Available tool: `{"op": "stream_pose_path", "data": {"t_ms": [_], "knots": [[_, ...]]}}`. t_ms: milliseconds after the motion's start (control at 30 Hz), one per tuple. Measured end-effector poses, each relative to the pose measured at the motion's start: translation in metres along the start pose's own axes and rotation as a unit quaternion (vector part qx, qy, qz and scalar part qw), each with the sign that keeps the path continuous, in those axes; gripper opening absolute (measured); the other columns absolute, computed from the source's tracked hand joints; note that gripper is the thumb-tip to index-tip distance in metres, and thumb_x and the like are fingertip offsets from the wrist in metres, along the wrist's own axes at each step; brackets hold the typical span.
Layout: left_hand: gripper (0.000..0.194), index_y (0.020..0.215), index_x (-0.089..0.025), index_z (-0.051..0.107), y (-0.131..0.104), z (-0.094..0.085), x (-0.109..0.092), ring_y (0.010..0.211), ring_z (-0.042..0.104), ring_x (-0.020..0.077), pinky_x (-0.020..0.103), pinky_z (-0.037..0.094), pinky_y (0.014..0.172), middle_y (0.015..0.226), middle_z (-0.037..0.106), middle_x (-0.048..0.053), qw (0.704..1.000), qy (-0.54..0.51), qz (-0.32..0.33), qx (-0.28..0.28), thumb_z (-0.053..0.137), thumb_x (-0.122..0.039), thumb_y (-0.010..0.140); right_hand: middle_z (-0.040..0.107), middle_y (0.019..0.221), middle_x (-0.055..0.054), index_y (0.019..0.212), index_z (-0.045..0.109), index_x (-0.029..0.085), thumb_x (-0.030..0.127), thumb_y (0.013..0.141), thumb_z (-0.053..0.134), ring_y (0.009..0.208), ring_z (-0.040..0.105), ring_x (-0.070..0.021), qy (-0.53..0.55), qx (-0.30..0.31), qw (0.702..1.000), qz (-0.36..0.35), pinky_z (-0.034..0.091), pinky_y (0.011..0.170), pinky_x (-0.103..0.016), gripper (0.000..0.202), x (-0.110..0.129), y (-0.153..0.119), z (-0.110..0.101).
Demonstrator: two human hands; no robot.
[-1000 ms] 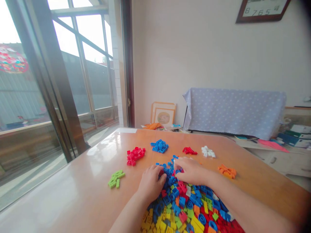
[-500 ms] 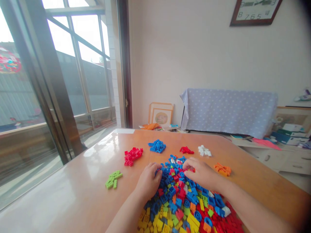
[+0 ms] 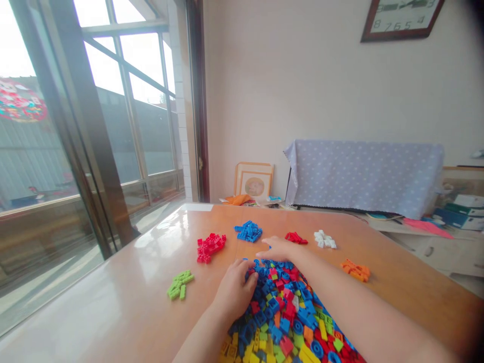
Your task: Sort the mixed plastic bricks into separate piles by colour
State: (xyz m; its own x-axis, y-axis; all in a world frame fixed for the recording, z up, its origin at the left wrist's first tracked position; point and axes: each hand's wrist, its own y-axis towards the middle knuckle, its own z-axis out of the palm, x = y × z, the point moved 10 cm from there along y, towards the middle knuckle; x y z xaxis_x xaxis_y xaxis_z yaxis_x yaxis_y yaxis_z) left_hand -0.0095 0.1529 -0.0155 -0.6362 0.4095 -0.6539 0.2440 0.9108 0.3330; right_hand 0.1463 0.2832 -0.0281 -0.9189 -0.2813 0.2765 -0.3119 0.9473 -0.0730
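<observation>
A heap of mixed toy building bricks [image 3: 287,307], mostly blue, red, yellow and green, fills the near middle of the table. My left hand [image 3: 235,287] rests at the heap's left edge with curled fingers; whatever is in them is hidden. Over the far end of the heap reaches my right hand [image 3: 282,249], its fingers pointing left and closed around a small blue brick [image 3: 269,247], of which only a bit shows. Just beyond my right fingertips lies a pile of blue bricks [image 3: 248,231].
Around the heap lie small piles: pink-red bricks [image 3: 210,247], light green bricks [image 3: 180,285], red bricks [image 3: 296,238], white bricks [image 3: 324,239] and orange bricks [image 3: 355,270]. They sit on a glossy wooden table [image 3: 124,302]. A cloth-covered object [image 3: 363,176] stands behind it.
My right hand has moved left and away from me, from the heap toward the blue pile. My left hand has stayed at the heap's left edge. The view has shifted slightly.
</observation>
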Motion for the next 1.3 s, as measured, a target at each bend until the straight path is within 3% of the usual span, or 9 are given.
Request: {"op": "stream_pose_path", "data": {"t_ms": [133, 333, 567, 1067, 1300], "knots": [[0.023, 0.111, -0.022, 0.069, -0.001, -0.001, -0.002, 0.105, 0.063, 0.0241, 0.035, 0.049, 0.092, 0.108, 0.068, 0.008, 1.000, 0.010, 0.000, -0.003, 0.053, -0.030, 0.095, 0.073, 0.124, -0.013, 0.117, 0.075, 0.023, 0.062, 0.066, 0.077, 0.110, 0.068, -0.0319, -0.022, 0.025, 0.999, 0.011, 0.051, 0.090, -0.036, 0.064, 0.003, 0.004, 0.010], [0.022, 0.108, -0.022, 0.070, -0.001, 0.001, -0.003, 0.104, 0.063, 0.0240, 0.033, 0.049, 0.091, 0.107, 0.068, 0.008, 1.000, 0.013, 0.002, 0.003, 0.055, -0.028, 0.094, 0.073, 0.110, -0.008, 0.093, 0.077, 0.024, 0.036, 0.070, 0.072, 0.094, 0.068, -0.0241, -0.030, -0.005, 0.999, 0.026, 0.048, 0.075, -0.030, 0.027, 0.000, -0.010, 0.003], [0.022, 0.110, -0.023, 0.070, -0.001, 0.000, -0.005, 0.103, 0.063, 0.0239, 0.034, 0.050, 0.090, 0.108, 0.068, 0.008, 1.000, 0.028, 0.009, 0.008, 0.055, -0.028, 0.094, 0.067, 0.068, 0.002, 0.077, 0.069, 0.019, 0.019, 0.067, 0.068, 0.063, 0.058, -0.0129, 0.022, 0.012, 1.000, -0.017, 0.036, 0.057, -0.022, 0.010, 0.001, -0.030, -0.003], [0.027, 0.112, -0.025, 0.070, -0.012, 0.001, -0.040, 0.107, 0.062, 0.0263, 0.037, 0.049, 0.093, 0.114, 0.068, 0.009, 0.990, 0.107, 0.080, 0.047, 0.050, -0.039, 0.100, 0.064, 0.091, -0.001, 0.085, 0.064, 0.022, 0.023, 0.081, 0.060, 0.087, 0.058, -0.0176, 0.077, -0.143, 0.985, -0.054, 0.043, 0.080, -0.027, 0.005, 0.011, -0.153, -0.040], [0.031, 0.115, -0.027, 0.071, -0.020, 0.004, -0.057, 0.117, 0.059, 0.0299, 0.048, 0.041, 0.108, 0.121, 0.068, 0.010, 0.982, 0.147, 0.107, 0.055, 0.051, -0.045, 0.099, 0.064, 0.101, -0.003, 0.089, 0.065, 0.027, 0.024, 0.086, 0.059, 0.099, 0.059, -0.0224, 0.077, -0.158, 0.983, -0.056, 0.047, 0.088, -0.034, 0.008, 0.013, -0.203, -0.031]]}}
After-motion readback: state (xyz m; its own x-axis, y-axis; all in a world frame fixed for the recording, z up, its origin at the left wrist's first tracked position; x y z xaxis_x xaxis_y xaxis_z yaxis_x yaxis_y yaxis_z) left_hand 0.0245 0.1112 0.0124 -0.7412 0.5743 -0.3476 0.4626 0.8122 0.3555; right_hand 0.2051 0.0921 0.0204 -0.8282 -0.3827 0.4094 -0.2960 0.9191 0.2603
